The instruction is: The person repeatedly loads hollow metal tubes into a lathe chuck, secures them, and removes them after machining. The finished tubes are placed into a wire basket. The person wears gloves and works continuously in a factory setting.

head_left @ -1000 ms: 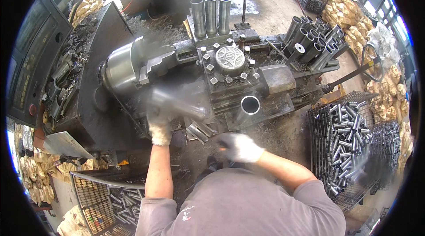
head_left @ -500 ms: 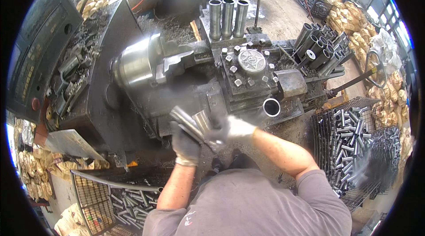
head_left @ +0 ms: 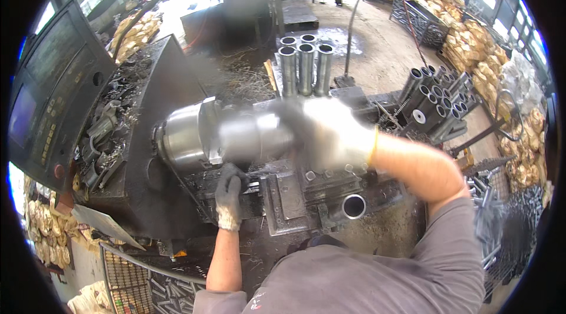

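My right hand [head_left: 330,131], in a white and dark glove and smeared by motion, grips a shiny metal tube [head_left: 250,137]. The tube's left end is at the jaws of the lathe chuck [head_left: 186,134]; blur hides whether it sits inside them. Just below the chuck, my left hand [head_left: 230,190] is in a dark glove with a pale cuff. Its fingers are curled, and what they hold, if anything, is hidden. The lathe's tool post [head_left: 339,178] lies partly behind my right hand and forearm.
Several upright tubes [head_left: 305,69] stand behind the tool post. More tubes lie stacked [head_left: 436,99] at the right. A short open tube end [head_left: 354,206] points up near me. Wire baskets of metal parts [head_left: 127,276] flank me; a control panel [head_left: 53,113] stands left.
Both hands have moved apart from in front of my body. My right hand has carried a tube up to the chuck; my left has moved up beneath it. The view has tilted upward.
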`<state>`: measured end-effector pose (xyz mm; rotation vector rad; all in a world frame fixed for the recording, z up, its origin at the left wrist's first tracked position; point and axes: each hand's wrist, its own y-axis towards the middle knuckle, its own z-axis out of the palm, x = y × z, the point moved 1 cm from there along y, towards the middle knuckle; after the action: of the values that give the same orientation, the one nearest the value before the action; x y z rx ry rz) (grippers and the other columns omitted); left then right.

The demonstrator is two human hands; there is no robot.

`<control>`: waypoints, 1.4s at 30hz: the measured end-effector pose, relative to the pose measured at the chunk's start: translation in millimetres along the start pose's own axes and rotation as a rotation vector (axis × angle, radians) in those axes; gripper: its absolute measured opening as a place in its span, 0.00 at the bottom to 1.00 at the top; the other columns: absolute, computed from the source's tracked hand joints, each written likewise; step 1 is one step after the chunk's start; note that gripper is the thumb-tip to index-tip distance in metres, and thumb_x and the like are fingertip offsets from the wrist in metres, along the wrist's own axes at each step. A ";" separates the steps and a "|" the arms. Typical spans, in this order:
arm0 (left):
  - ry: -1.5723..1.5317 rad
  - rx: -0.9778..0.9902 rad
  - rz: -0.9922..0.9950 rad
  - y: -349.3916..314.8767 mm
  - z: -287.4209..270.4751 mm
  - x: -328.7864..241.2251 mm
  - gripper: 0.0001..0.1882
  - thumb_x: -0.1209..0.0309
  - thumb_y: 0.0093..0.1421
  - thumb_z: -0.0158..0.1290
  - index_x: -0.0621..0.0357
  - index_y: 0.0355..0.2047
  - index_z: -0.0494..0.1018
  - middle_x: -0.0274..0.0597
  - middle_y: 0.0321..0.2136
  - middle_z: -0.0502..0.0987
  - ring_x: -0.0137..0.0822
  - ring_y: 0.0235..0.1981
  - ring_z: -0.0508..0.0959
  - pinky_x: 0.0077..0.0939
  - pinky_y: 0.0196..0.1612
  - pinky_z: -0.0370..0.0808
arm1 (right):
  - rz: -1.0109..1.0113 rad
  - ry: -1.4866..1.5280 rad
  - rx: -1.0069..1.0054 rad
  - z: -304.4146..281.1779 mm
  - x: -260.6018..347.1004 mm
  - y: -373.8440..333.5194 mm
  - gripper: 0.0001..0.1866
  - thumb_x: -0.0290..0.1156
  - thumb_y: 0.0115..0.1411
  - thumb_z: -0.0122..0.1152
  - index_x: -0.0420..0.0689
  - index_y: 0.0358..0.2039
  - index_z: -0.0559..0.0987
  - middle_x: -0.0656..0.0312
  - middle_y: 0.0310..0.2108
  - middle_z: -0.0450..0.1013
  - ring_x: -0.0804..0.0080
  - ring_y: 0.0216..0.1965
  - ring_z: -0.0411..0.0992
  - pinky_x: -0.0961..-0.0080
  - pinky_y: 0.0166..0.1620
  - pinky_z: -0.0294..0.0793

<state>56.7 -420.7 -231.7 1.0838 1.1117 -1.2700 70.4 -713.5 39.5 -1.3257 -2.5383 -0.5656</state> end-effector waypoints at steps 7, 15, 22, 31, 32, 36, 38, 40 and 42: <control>0.308 -0.462 -0.195 -109.9 -71.1 76.0 0.22 0.60 0.69 0.58 0.67 0.54 0.81 0.45 0.47 0.84 0.37 0.49 0.80 0.34 0.58 0.75 | -0.001 -0.568 0.381 76.5 -166.0 94.8 0.21 0.39 0.46 0.79 0.44 0.41 0.87 0.52 0.36 0.85 0.54 0.40 0.86 0.60 0.45 0.85; -0.125 -0.868 -0.509 -246.0 -161.8 153.2 0.18 0.63 0.69 0.59 0.59 0.54 0.74 0.45 0.41 0.82 0.41 0.35 0.84 0.35 0.32 0.84 | 0.123 -0.247 0.750 130.2 -144.7 128.0 0.33 0.46 0.44 0.79 0.38 0.48 0.85 0.44 0.41 0.85 0.55 0.42 0.85 0.59 0.48 0.83; -0.082 -1.106 -0.261 -230.1 -195.5 102.7 0.20 0.51 0.71 0.58 0.54 0.50 0.75 0.42 0.38 0.82 0.38 0.33 0.82 0.34 0.33 0.78 | 0.168 0.064 0.926 101.8 -166.8 141.3 0.41 0.51 0.53 0.81 0.37 0.60 0.80 0.52 0.45 0.86 0.58 0.42 0.86 0.61 0.48 0.87; -0.715 -1.049 -0.301 -207.7 -239.5 30.5 0.25 0.40 0.73 0.49 0.42 0.27 0.68 0.24 0.17 0.64 0.28 0.17 0.61 0.25 0.22 0.58 | 0.343 0.354 0.776 129.6 -142.6 146.9 0.33 0.47 0.56 0.76 0.39 0.55 0.81 0.58 0.32 0.84 0.73 0.29 0.82 0.74 0.31 0.83; -0.719 -1.073 -0.356 -208.3 -242.5 28.4 0.25 0.40 0.73 0.48 0.40 0.24 0.66 0.23 0.16 0.62 0.28 0.16 0.59 0.25 0.21 0.56 | 0.328 0.372 0.756 121.5 -135.6 142.2 0.33 0.47 0.57 0.73 0.38 0.57 0.80 0.58 0.31 0.84 0.75 0.29 0.82 0.75 0.33 0.83; -0.697 -0.874 -0.436 -199.4 -272.8 47.5 0.24 0.44 0.74 0.48 0.39 0.24 0.65 0.23 0.15 0.61 0.27 0.14 0.60 0.23 0.19 0.58 | 0.303 0.320 0.634 115.5 -141.9 123.6 0.41 0.50 0.56 0.75 0.36 0.62 0.76 0.52 0.43 0.84 0.65 0.42 0.84 0.68 0.45 0.84; -0.320 -0.891 -0.295 -186.3 -257.7 41.2 0.22 0.49 0.74 0.48 0.40 0.23 0.65 0.25 0.15 0.62 0.27 0.13 0.60 0.24 0.18 0.59 | 0.207 0.098 0.417 120.3 -163.0 110.8 0.41 0.47 0.55 0.77 0.35 0.62 0.76 0.50 0.47 0.84 0.59 0.47 0.83 0.64 0.53 0.82; -0.159 -0.985 -0.187 -199.1 -277.5 65.2 0.20 0.51 0.74 0.49 0.44 0.26 0.69 0.29 0.16 0.67 0.29 0.14 0.66 0.27 0.18 0.65 | 0.221 0.138 0.281 82.3 -128.6 93.3 0.38 0.43 0.54 0.78 0.36 0.61 0.77 0.49 0.46 0.85 0.56 0.47 0.83 0.65 0.55 0.80; -0.214 -1.119 -0.200 -201.7 -270.9 67.0 0.20 0.49 0.74 0.51 0.47 0.29 0.72 0.31 0.17 0.68 0.29 0.14 0.68 0.29 0.18 0.66 | 0.234 0.280 0.135 42.2 -99.9 57.4 0.35 0.40 0.59 0.76 0.39 0.64 0.76 0.51 0.48 0.84 0.59 0.47 0.84 0.65 0.54 0.81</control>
<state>-149.8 -165.9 -336.4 -0.0027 1.4816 -0.6639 173.5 -739.1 -21.7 -1.3637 -2.1236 -0.4849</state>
